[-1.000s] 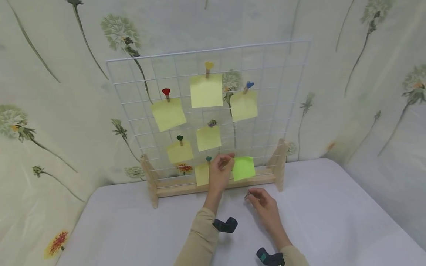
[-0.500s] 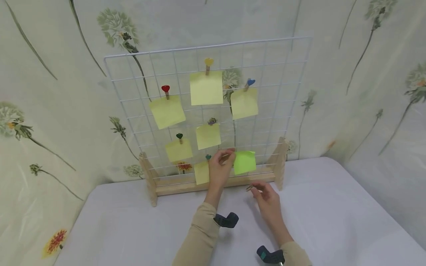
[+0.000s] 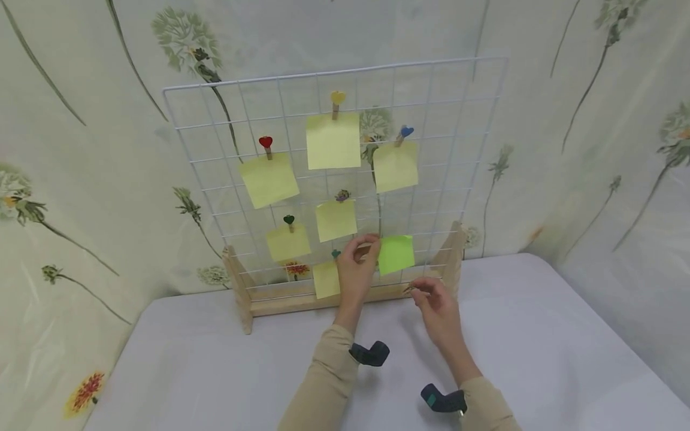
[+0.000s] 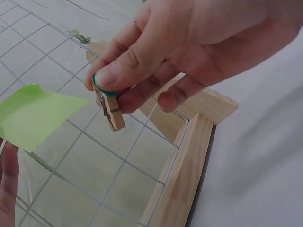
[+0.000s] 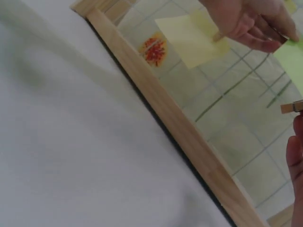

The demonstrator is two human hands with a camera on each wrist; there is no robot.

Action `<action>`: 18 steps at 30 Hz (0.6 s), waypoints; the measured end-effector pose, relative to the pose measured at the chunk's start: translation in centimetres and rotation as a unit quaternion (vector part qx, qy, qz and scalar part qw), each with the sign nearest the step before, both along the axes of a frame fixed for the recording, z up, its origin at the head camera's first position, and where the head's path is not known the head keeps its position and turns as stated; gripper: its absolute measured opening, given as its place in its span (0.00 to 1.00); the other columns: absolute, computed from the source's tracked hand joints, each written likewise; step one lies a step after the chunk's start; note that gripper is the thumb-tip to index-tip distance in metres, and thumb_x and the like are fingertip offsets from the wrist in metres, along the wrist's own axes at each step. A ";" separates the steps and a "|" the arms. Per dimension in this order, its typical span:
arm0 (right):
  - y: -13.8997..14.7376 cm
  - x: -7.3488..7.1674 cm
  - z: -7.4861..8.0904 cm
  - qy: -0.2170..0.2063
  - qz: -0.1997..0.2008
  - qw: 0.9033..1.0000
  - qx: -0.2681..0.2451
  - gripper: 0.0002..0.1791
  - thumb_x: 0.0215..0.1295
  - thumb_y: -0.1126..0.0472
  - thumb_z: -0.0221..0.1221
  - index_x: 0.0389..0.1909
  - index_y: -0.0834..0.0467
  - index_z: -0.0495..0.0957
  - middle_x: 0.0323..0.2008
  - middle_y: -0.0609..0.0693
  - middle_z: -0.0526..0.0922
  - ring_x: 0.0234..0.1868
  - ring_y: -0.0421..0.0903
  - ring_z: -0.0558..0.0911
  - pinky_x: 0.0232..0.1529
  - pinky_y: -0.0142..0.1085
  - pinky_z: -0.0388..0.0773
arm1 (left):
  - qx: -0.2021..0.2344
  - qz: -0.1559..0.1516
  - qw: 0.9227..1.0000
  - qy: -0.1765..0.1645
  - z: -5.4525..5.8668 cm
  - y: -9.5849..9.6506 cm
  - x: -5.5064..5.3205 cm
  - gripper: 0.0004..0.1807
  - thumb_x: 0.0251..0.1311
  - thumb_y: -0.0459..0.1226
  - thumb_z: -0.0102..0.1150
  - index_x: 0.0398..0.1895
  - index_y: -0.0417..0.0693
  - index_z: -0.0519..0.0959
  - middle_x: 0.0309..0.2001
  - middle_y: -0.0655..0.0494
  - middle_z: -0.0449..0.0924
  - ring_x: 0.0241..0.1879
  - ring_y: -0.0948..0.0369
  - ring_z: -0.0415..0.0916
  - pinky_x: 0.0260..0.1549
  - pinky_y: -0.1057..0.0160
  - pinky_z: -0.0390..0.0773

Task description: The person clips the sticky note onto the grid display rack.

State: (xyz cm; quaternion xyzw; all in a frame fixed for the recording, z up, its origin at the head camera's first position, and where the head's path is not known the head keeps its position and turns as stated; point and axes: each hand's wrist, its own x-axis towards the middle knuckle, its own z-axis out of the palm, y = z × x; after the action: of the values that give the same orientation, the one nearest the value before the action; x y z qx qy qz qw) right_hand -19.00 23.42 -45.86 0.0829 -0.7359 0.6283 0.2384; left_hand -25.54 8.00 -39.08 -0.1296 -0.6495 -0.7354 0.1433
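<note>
My left hand (image 3: pixel 357 272) pinches the left edge of a bright green sticky note (image 3: pixel 396 255) in front of the lower part of a white wire grid (image 3: pixel 442 173). In the left wrist view, some left fingers (image 4: pixel 8 175) show beside the note at the frame's edge. Lower and to the right, my right hand (image 3: pixel 439 311) pinches a small wooden clothespin (image 3: pixel 408 289) between thumb and fingers. The left wrist view shows this clothespin (image 4: pixel 112 111) pointing downward, its teal-green top partly covered by the thumb. The clothespin is apart from the note, just below it.
Several pale yellow notes (image 3: pixel 333 141) hang on the grid from clothespins with coloured tops, such as a red heart (image 3: pixel 266 142). A yellow note (image 3: pixel 326 280) sits right beside my left hand. The grid stands in a wooden base (image 3: pixel 302 304) on a white-covered table (image 3: pixel 205 371).
My right hand has risen toward the grid with the clothespin, coming closer to the note. My left hand has lifted the green note slightly. The head view has tilted a little.
</note>
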 end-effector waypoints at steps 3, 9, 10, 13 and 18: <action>0.3 -0.3 0.7 0.012 -0.002 1.000 0.008 0.11 0.63 0.73 0.55 0.45 0.72 0.72 0.42 0.54 0.78 0.44 0.33 0.77 0.39 0.22 0.76 | -0.003 0.003 1.000 0.004 0.3 0.1 0.0 0.08 0.61 0.34 0.59 0.39 0.37 0.79 0.47 0.49 0.82 0.38 0.55 0.81 0.28 0.67 0.80; 0.6 -0.7 2.7 0.020 -0.025 0.999 0.035 0.10 0.63 0.72 0.56 0.45 0.71 0.73 0.41 0.51 0.79 0.45 0.32 0.76 0.41 0.20 0.75 | 0.000 0.004 1.000 0.005 1.0 0.5 -0.1 0.08 0.60 0.33 0.59 0.39 0.37 0.78 0.49 0.48 0.82 0.37 0.54 0.81 0.28 0.62 0.82; 0.6 -0.8 3.0 0.022 -0.030 0.999 0.040 0.10 0.63 0.72 0.56 0.45 0.70 0.73 0.41 0.52 0.79 0.44 0.32 0.76 0.41 0.20 0.75 | 0.002 0.005 1.000 0.004 1.1 0.6 -0.1 0.08 0.60 0.33 0.59 0.39 0.37 0.78 0.49 0.48 0.82 0.37 0.54 0.81 0.28 0.61 0.82; 0.7 -0.9 3.9 0.033 -0.039 0.997 0.053 0.11 0.63 0.72 0.55 0.46 0.70 0.73 0.42 0.59 0.78 0.44 0.32 0.77 0.41 0.20 0.75 | 0.007 0.008 1.000 -0.001 1.2 0.8 -0.1 0.08 0.60 0.33 0.59 0.39 0.37 0.78 0.49 0.47 0.82 0.38 0.53 0.81 0.28 0.60 0.82; 0.8 -1.1 4.9 0.043 -0.040 0.996 0.073 0.11 0.64 0.72 0.55 0.46 0.70 0.72 0.43 0.63 0.78 0.44 0.34 0.77 0.40 0.20 0.74 | 0.012 0.015 1.000 -0.001 1.4 1.0 0.0 0.08 0.60 0.33 0.59 0.39 0.36 0.78 0.49 0.47 0.82 0.38 0.51 0.82 0.26 0.61 0.82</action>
State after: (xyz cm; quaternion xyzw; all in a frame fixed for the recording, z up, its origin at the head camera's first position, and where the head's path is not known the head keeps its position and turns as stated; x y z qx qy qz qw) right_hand -20.06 24.25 -40.96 0.0973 -0.7719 0.5582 0.2884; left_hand -25.53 9.00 -37.70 -0.1173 -0.6426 -0.7412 0.1550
